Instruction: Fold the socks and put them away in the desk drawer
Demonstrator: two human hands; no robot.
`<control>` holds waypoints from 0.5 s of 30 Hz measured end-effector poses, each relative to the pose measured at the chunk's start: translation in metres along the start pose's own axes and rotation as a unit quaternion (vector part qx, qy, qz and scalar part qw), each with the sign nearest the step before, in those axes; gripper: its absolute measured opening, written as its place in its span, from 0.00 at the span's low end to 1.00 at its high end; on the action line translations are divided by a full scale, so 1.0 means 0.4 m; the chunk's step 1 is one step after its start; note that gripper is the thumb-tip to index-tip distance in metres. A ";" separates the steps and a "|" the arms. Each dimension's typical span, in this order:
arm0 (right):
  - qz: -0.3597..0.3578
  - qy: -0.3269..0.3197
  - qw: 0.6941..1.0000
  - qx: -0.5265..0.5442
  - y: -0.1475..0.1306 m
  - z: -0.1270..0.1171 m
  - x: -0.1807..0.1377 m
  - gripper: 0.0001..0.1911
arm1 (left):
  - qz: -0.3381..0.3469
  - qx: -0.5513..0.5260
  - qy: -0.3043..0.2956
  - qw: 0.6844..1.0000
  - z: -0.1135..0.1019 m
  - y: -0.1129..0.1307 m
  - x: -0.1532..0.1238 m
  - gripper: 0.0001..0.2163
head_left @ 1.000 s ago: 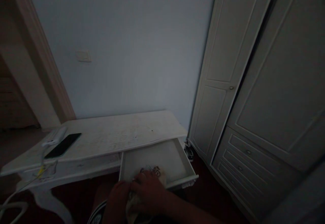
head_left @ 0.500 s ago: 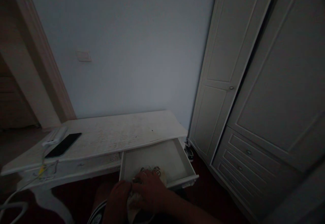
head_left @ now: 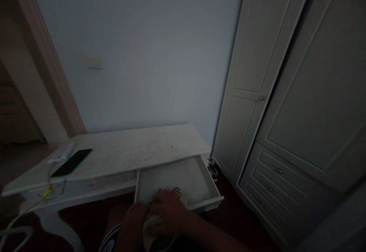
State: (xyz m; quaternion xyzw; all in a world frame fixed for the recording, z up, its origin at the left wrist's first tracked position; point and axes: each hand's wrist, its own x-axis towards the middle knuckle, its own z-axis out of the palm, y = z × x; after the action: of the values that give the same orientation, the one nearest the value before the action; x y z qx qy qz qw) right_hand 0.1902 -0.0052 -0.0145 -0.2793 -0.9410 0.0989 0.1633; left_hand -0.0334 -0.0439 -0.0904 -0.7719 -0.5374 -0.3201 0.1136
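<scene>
Both my hands meet at the front edge of an open white drawer under a white desk. My right hand has its fingers curled over a pale cloth that hangs below the drawer front. My left hand grips the same cloth from the left side. A small patterned item lies in the drawer just beyond my right fingers; I cannot make out what it is. The room is dim.
A black phone and a white device lie on the desk's left end, with white cables trailing down. A tall white wardrobe with drawers stands at the right. A wall switch is on the wall.
My hands shifted only slightly on the cloth; the right fingers moved a little along the drawer's front. Nothing else has moved.
</scene>
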 end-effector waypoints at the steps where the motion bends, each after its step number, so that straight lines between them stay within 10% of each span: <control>1: 0.003 -0.003 1.000 0.000 0.000 0.001 0.000 0.32 | -0.001 0.000 0.001 1.000 0.000 -0.001 -0.001 0.14; 15: 0.019 0.007 1.000 0.005 0.003 0.009 0.000 0.32 | 0.009 0.006 0.028 1.000 0.029 0.012 -0.014 0.15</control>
State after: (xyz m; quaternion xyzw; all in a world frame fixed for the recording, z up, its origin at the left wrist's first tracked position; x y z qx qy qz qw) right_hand 0.1895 -0.0048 -0.0182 -0.2973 -0.9339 0.1045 0.1689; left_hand -0.0259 -0.0439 -0.1019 -0.7665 -0.5290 -0.3378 0.1359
